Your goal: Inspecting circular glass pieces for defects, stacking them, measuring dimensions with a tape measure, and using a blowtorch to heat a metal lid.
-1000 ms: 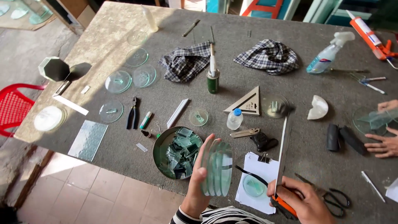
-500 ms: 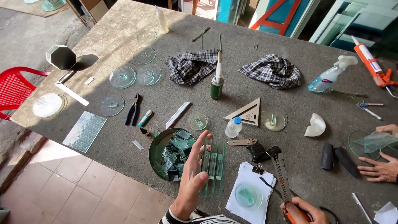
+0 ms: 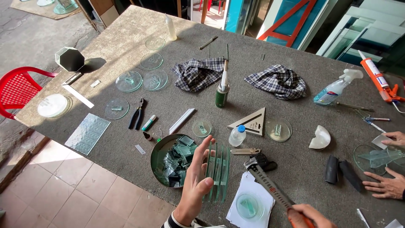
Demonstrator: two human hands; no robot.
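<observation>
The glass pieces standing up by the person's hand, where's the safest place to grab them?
Probably by the flat faces, not the thin edges. The glass pieces stand on edge, side by side, next to the metal bowl. The left hand already rests its open palm against one outer face. Coming in from both outer sides and pressing the stack together would likely hold them, with fingers kept off the edges.

A glass-cutting workshop. The grey felt-covered table [image 3: 295, 50] carries round glass discs [image 3: 128, 81], a metal bowl of glass offcuts [image 3: 173, 160], a textured glass sheet [image 3: 87, 133], pliers [image 3: 137, 114], a set square [image 3: 253, 121], a spray bottle [image 3: 335, 88] and a sealant gun [image 3: 377, 78]. Framed panes [image 3: 358, 29] lean behind.
</observation>
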